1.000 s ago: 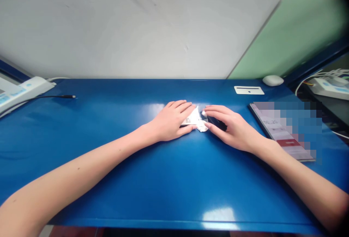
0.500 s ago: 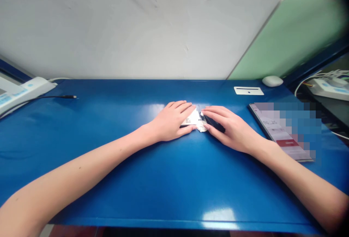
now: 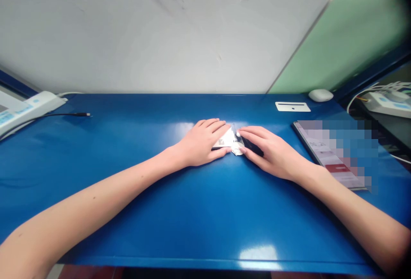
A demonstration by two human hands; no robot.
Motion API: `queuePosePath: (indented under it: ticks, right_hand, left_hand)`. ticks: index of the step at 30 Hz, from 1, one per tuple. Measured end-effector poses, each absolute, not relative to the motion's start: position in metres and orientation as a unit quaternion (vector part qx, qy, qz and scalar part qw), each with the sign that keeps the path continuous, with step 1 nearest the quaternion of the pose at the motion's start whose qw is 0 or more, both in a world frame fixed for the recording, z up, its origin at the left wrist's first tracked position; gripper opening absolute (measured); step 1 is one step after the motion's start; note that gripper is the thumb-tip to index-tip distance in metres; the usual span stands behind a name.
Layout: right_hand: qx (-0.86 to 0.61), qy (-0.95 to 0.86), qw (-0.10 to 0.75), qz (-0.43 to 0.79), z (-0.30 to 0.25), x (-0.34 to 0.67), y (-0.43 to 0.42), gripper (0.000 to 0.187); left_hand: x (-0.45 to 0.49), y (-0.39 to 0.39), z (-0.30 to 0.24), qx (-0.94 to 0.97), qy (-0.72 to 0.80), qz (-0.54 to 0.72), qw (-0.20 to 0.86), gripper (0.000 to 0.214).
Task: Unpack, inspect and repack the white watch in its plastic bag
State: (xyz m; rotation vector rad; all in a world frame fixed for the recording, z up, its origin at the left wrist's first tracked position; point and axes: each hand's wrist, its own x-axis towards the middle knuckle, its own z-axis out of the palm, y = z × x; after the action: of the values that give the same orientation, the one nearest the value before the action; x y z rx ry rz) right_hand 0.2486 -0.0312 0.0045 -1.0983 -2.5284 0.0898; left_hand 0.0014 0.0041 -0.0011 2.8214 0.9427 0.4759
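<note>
Packet [image 3: 224, 141] mid-desk [image 3: 180, 215], partly under left hand [image 3: 204, 143]; right hand [image 3: 272, 150] at its right end. Far left: power strip [image 3: 35, 104], cable [image 3: 64, 116] alongside. Far right: flat card [image 3: 293, 107], earbud case [image 3: 321, 95] right of it, touchscreen device [image 3: 334, 155] nearer.

The right hand [image 3: 276, 152] has crept slightly toward the bench's [image 3: 160, 223] left edge. Its thumb [image 3: 255, 159] seems fractionally nearer the front edge.

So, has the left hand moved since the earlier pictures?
No, the left hand shows no visible shift in any direction against the back edge of the blue table.

Smooth, glossy blue tabletop [image 3: 180, 210]
</note>
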Motion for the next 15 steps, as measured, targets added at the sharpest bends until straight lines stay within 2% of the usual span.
queuePosePath:
  ticks: [15]
  right_hand:
    - [-0.387,-0.903,0.182,0.030,0.0061,0.2467,-0.0320,0.039]
  left_hand:
    - [0.0009,0.0049,-0.0012,0.933,0.311,0.165,0.071,0.059]
